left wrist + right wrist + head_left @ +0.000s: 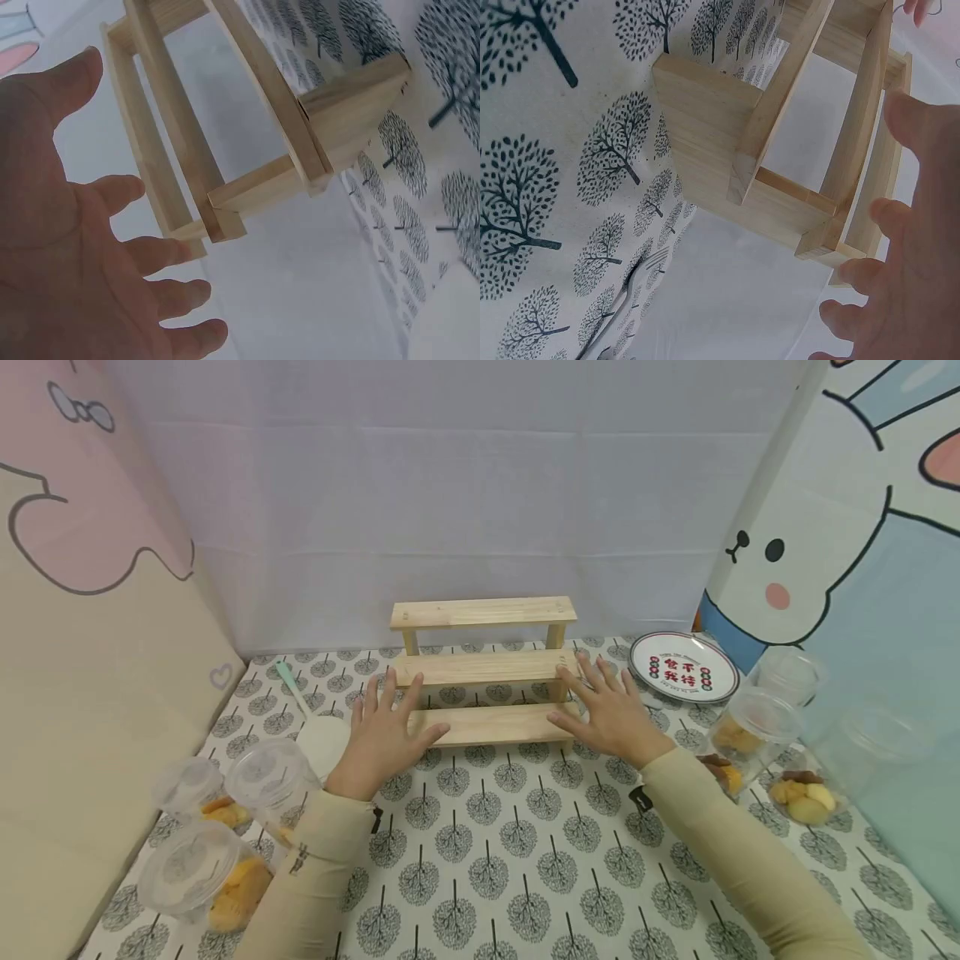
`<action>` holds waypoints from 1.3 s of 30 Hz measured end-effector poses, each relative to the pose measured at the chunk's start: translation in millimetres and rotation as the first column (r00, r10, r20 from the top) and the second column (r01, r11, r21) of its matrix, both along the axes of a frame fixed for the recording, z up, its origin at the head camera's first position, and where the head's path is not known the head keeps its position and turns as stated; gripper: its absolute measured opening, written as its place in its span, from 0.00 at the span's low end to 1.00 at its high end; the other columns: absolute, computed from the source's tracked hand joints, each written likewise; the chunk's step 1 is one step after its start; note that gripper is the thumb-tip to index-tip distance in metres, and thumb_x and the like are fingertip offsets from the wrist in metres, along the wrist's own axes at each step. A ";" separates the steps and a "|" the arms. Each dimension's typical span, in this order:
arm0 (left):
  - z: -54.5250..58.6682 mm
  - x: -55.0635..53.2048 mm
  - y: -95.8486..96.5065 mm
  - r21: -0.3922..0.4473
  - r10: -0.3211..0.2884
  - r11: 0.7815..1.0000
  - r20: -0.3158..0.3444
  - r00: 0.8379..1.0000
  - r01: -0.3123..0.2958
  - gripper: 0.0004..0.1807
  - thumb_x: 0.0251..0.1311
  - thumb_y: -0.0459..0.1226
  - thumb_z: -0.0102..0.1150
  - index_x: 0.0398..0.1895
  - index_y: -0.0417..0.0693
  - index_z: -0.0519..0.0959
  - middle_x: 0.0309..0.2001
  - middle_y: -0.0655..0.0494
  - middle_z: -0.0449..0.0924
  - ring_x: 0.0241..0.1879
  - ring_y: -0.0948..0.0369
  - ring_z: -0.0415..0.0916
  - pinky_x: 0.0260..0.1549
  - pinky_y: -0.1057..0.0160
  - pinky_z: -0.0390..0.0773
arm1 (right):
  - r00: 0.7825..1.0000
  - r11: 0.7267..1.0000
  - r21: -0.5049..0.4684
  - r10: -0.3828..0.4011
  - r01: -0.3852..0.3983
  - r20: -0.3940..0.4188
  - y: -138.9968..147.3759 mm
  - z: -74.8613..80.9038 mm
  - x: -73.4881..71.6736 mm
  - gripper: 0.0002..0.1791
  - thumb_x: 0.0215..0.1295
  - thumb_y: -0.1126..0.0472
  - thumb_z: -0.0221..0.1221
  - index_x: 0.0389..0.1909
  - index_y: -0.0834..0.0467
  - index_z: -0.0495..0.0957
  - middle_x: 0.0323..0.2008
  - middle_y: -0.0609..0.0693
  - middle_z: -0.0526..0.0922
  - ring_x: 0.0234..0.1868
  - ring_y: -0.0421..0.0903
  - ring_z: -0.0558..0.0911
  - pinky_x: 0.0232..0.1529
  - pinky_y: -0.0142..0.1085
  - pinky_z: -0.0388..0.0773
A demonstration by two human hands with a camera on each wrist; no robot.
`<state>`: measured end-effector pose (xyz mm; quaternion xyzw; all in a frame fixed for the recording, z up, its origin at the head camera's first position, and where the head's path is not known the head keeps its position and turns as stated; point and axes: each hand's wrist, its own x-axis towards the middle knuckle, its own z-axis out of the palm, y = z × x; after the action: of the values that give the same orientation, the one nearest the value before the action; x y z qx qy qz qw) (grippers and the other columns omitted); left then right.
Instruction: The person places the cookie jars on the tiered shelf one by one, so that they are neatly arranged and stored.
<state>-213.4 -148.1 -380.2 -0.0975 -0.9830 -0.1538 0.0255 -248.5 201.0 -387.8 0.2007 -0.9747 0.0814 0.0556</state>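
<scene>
A three-tiered wooden shelf [487, 667] stands at twelve o'clock on the tree-print cloth [517, 868]. The left hand [382, 735] is at its eight o'clock, the right hand [613, 717] at its four, both with fingers spread apart (whether any fingertip grazes the wood is hard to tell). From the shelf, a round lettered plate [684, 668] lies at three o'clock; clear tubs [187, 870] sit at eight, farther out.
</scene>
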 end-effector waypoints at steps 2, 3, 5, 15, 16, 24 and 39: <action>-1.7 -2.9 1.4 0.055 0.008 0.998 0.002 1.000 -0.008 0.48 0.67 0.66 0.46 0.82 0.58 0.42 0.79 0.38 0.28 0.77 0.39 0.23 0.72 0.33 0.31 | 1.000 1.000 -0.005 -0.004 0.004 -0.011 1.9 -0.4 -0.1 0.45 0.69 0.29 0.46 0.80 0.45 0.46 0.80 0.56 0.38 0.78 0.64 0.39 0.75 0.62 0.29; -2.8 -5.0 2.3 0.081 0.014 0.997 -0.002 1.000 -0.014 0.48 0.67 0.65 0.46 0.82 0.58 0.41 0.79 0.38 0.29 0.77 0.39 0.23 0.72 0.33 0.31 | 1.000 1.000 -0.010 -0.006 0.006 -0.019 2.8 -0.4 0.0 0.45 0.70 0.29 0.46 0.80 0.45 0.47 0.80 0.56 0.38 0.78 0.64 0.40 0.75 0.62 0.30; -5.1 -9.4 3.8 0.136 0.028 0.990 -0.033 0.999 -0.023 0.48 0.68 0.63 0.48 0.82 0.54 0.42 0.79 0.35 0.31 0.77 0.38 0.26 0.73 0.33 0.33 | 0.999 0.999 -0.034 -0.008 0.007 -0.036 4.8 0.1 0.1 0.45 0.70 0.30 0.48 0.80 0.45 0.47 0.80 0.57 0.41 0.78 0.64 0.42 0.75 0.62 0.32; -15.6 -33.3 9.5 0.400 0.210 0.911 -0.233 0.950 -0.103 0.50 0.66 0.57 0.58 0.79 0.42 0.48 0.76 0.29 0.45 0.74 0.33 0.46 0.71 0.32 0.51 | 0.981 0.984 -0.176 -0.071 0.039 -0.181 23.5 32.4 14.6 0.45 0.68 0.37 0.57 0.80 0.48 0.51 0.77 0.65 0.52 0.75 0.67 0.55 0.71 0.67 0.51; -16.1 -35.2 9.9 0.416 0.221 0.903 -0.229 0.948 -0.110 0.50 0.65 0.58 0.58 0.80 0.43 0.48 0.75 0.29 0.45 0.73 0.32 0.47 0.71 0.32 0.51 | 0.974 0.981 -0.191 -0.081 0.040 -0.212 26.5 38.0 18.0 0.45 0.67 0.38 0.59 0.79 0.49 0.52 0.76 0.66 0.54 0.73 0.69 0.58 0.69 0.69 0.55; -22.9 -45.4 8.9 0.464 0.269 0.866 -0.116 0.956 -0.188 0.51 0.65 0.61 0.55 0.81 0.49 0.44 0.77 0.30 0.42 0.75 0.34 0.44 0.72 0.34 0.50 | 0.923 0.949 -0.299 -0.199 0.098 -0.329 63.5 75.8 54.2 0.46 0.61 0.45 0.67 0.78 0.48 0.57 0.69 0.64 0.67 0.66 0.69 0.66 0.63 0.68 0.61; -34.8 -57.0 4.6 0.542 0.276 0.803 0.032 0.961 -0.249 0.53 0.65 0.68 0.44 0.81 0.55 0.35 0.79 0.39 0.42 0.76 0.38 0.44 0.72 0.34 0.49 | 0.897 0.910 -0.284 -0.371 0.300 -0.241 126.8 71.7 92.8 0.47 0.63 0.41 0.64 0.77 0.55 0.57 0.67 0.73 0.64 0.64 0.75 0.64 0.59 0.72 0.58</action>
<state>-270.3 -143.5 -415.0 0.0466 -0.9025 -0.4170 0.0968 -155.7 327.8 -316.1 0.0298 -0.9587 0.1574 0.2348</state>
